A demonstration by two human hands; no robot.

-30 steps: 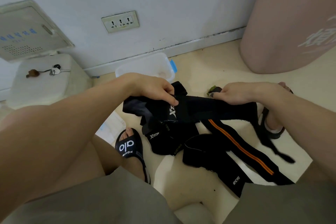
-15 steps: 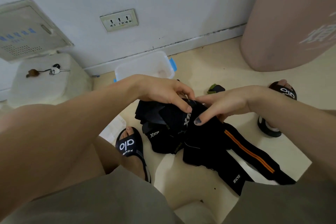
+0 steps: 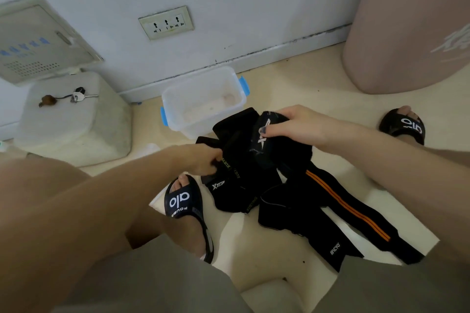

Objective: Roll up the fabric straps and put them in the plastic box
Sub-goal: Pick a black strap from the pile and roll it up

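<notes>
A heap of black fabric straps (image 3: 236, 185) lies on the floor between my feet. One long strap with an orange stripe (image 3: 348, 211) runs toward the lower right. My right hand (image 3: 297, 124) is shut on a rolled black strap (image 3: 267, 134) held just above the heap. My left hand (image 3: 203, 160) pinches the edge of another black strap at the heap's left side. The clear plastic box (image 3: 203, 101) with blue clips stands open just beyond the heap, near the wall; I see no strap inside it.
A white block (image 3: 73, 119) with keys (image 3: 76, 95) on top sits to the left. A large pink bin (image 3: 407, 25) stands at the right. My sandalled feet (image 3: 185, 206) flank the heap. White sheets lie under the straps.
My right hand has lifted the rolled strap up and to the right, closer to the box. My left hand has dropped to the heap's left edge and gripped another strap.
</notes>
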